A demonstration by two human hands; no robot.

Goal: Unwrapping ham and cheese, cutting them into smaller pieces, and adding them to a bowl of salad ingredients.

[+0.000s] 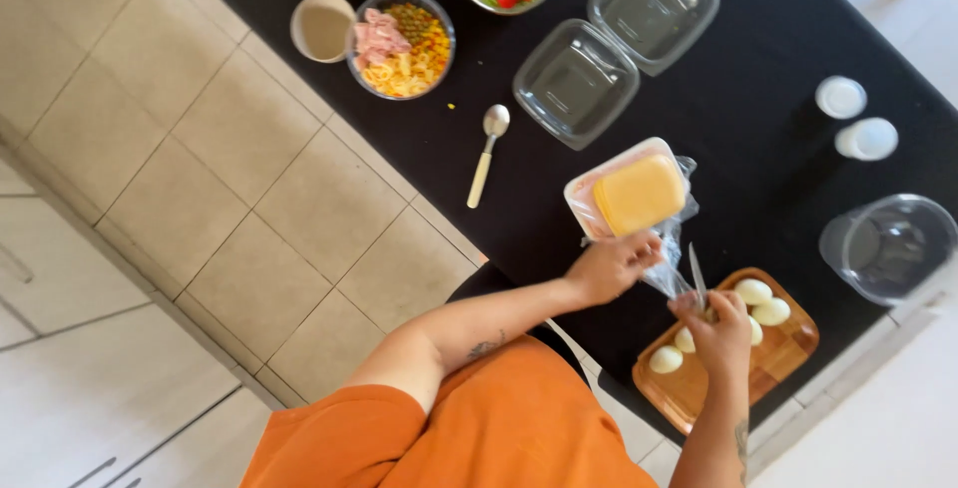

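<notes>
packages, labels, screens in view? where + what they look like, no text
Cheese tray: mid-counter, pale rectangular tray of yellow slices, in clear plastic wrap that the left hand touches.
Clamshell container: beyond it, clear, hinged, open, empty.
Two white lidded cups: small, round, by the right edge.
Right hand: holds a knife over the wooden board.
No labels, signs or screens visible.
</notes>
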